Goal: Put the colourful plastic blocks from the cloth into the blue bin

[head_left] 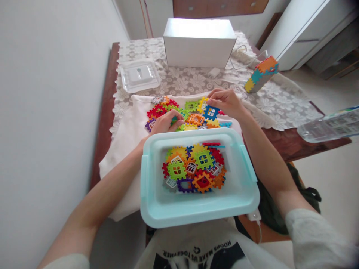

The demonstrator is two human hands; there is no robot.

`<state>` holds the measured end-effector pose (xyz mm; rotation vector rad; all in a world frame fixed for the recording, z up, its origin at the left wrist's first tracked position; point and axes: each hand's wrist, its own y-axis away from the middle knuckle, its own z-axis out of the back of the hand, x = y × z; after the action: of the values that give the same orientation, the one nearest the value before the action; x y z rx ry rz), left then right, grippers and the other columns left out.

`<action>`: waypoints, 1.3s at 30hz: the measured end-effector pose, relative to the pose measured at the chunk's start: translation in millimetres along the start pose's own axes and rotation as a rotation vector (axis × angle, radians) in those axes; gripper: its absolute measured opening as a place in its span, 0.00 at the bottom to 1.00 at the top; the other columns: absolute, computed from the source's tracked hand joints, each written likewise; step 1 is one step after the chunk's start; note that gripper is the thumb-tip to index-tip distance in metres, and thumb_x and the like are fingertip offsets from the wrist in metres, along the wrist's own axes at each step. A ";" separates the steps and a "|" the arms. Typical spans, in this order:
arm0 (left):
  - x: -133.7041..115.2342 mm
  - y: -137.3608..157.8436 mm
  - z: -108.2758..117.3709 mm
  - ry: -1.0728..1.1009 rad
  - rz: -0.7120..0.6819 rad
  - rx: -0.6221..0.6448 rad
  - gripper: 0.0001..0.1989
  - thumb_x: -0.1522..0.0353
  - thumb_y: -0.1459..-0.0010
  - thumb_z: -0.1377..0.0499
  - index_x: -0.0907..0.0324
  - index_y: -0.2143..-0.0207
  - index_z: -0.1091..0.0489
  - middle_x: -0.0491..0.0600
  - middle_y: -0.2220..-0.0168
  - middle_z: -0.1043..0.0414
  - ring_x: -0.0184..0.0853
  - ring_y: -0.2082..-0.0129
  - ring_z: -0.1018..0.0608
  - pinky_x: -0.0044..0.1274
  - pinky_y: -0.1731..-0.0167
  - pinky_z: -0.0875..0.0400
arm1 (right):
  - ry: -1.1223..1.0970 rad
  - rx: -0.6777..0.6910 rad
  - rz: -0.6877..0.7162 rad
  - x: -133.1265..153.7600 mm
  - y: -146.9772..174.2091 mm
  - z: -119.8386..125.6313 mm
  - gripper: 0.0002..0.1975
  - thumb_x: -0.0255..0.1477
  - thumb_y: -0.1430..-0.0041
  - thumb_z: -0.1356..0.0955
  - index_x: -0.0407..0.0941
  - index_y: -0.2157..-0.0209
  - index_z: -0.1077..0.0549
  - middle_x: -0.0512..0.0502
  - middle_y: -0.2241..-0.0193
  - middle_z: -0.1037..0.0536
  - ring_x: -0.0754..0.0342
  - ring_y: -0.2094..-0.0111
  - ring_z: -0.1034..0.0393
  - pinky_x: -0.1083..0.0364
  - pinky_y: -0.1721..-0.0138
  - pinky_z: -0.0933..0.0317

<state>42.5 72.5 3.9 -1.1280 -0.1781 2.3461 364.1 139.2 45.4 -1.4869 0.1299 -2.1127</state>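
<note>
My left hand (167, 121) is at the left of a pile of colourful interlocking plastic tiles, its fingers curled on a teal tile (174, 120) that they mostly cover. At the pile's right side, my right hand (227, 103) pinches the edge of a yellow window tile (202, 105). A blue window tile (211, 113) sits just below its thumb; whether the two tiles are joined I cannot tell. Orange (195, 119), red (157, 111) and green (192, 106) tiles lie around on a white cloth (120, 145).
A light-blue tub (200, 216) holding more tiles stands close to my body. Behind the pile are a clear plastic lid (140, 76), a white box (199, 52) and a built tile block (261, 74). A plastic bottle (331, 125) lies at the right.
</note>
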 end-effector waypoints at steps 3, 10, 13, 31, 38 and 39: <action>1.4 0.0 -0.5 0.024 -0.038 -0.007 0.08 0.59 0.26 0.36 0.53 0.58 0.26 0.49 0.54 0.12 0.37 0.58 0.14 0.28 0.54 0.21 | -0.007 0.062 0.028 6.6 -0.3 -6.7 0.29 0.58 0.43 0.18 0.47 0.74 0.18 0.45 0.68 0.18 0.53 0.68 0.29 0.53 0.68 0.35; -1.8 0.1 0.0 0.036 -0.049 -0.028 0.08 0.59 0.28 0.36 0.53 0.58 0.25 0.49 0.57 0.13 0.37 0.60 0.15 0.29 0.56 0.20 | -0.412 0.177 -0.027 19.9 6.4 -10.3 0.30 0.56 0.39 0.19 0.45 0.76 0.21 0.48 0.68 0.22 0.59 0.72 0.36 0.56 0.75 0.44; -3.8 -1.2 1.4 0.046 -0.058 -0.020 0.09 0.59 0.28 0.36 0.53 0.58 0.24 0.50 0.57 0.12 0.36 0.63 0.16 0.28 0.59 0.21 | -0.482 0.210 -0.052 23.4 10.0 -11.1 0.31 0.56 0.40 0.18 0.45 0.78 0.23 0.47 0.67 0.22 0.57 0.70 0.33 0.56 0.72 0.39; -2.9 -2.4 2.3 0.040 -0.012 -0.013 0.11 0.56 0.29 0.36 0.52 0.59 0.25 0.49 0.58 0.12 0.37 0.63 0.16 0.29 0.60 0.21 | -0.585 0.193 0.012 51.0 17.6 -19.0 0.32 0.63 0.45 0.20 0.50 0.81 0.23 0.43 0.65 0.18 0.42 0.54 0.20 0.41 0.48 0.22; -2.5 -2.4 1.9 0.021 0.024 -0.018 0.12 0.54 0.31 0.35 0.52 0.59 0.25 0.48 0.58 0.12 0.38 0.62 0.15 0.30 0.58 0.20 | -0.359 0.492 0.088 61.4 14.5 -14.6 0.34 0.69 0.36 0.28 0.52 0.66 0.10 0.41 0.51 0.12 0.41 0.46 0.18 0.41 0.40 0.25; -3.4 -2.4 2.4 0.018 0.022 -0.015 0.13 0.53 0.31 0.35 0.52 0.59 0.25 0.49 0.58 0.12 0.38 0.62 0.15 0.30 0.58 0.20 | -0.312 0.429 0.076 56.9 13.1 -15.1 0.35 0.68 0.33 0.30 0.51 0.64 0.10 0.41 0.51 0.12 0.43 0.47 0.18 0.43 0.41 0.25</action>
<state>43.4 73.0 8.6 -1.1638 -0.1780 2.3566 342.0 97.1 82.6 -1.4907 -0.3548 -1.6864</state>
